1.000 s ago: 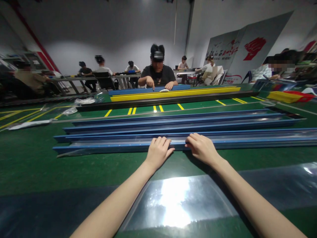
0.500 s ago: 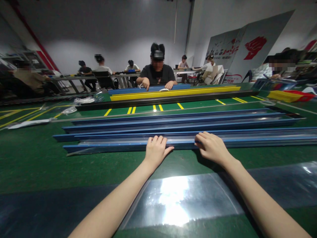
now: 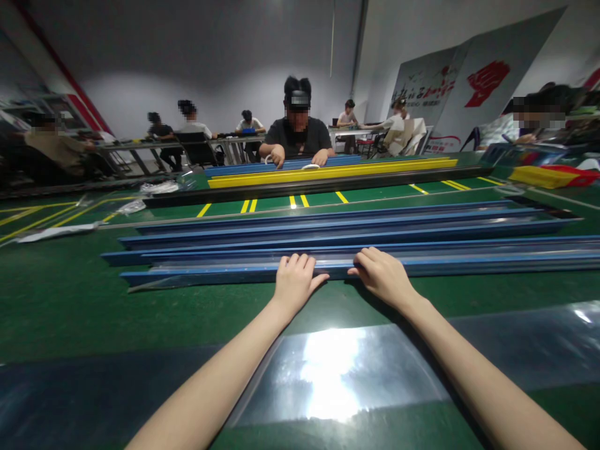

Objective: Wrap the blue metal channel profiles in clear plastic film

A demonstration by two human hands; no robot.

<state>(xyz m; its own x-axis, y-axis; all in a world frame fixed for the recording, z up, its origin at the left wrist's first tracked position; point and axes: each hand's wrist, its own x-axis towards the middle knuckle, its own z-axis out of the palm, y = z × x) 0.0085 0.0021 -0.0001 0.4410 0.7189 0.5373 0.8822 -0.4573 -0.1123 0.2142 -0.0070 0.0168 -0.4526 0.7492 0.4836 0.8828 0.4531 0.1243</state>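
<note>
A long blue channel strip (image 3: 225, 274) lies across the green table, with clear plastic film (image 3: 159, 287) trailing at its left end. My left hand (image 3: 296, 275) is closed over the strip, fingers bent across its top and thumb stretched along the near edge. Close by on the right, my right hand (image 3: 382, 275) has its fingers curled on the same strip, thumb and forefinger drawn together at the near rail. Whether film is caught between those fingertips is hidden. More blue channel strips (image 3: 300, 232) rest just behind.
A wide clear plastic sheet (image 3: 375, 375) lies flat under my forearms. Beyond the blue strips are a black strip (image 3: 187, 200) and a yellow strip (image 3: 375, 172). A co-worker (image 3: 300, 134) sits opposite, hands on a blue strip. A yellow bin (image 3: 541, 177) stands at the far right.
My right hand has slid left along the strip, nearer my left hand. The left hand keeps its place on the strip.
</note>
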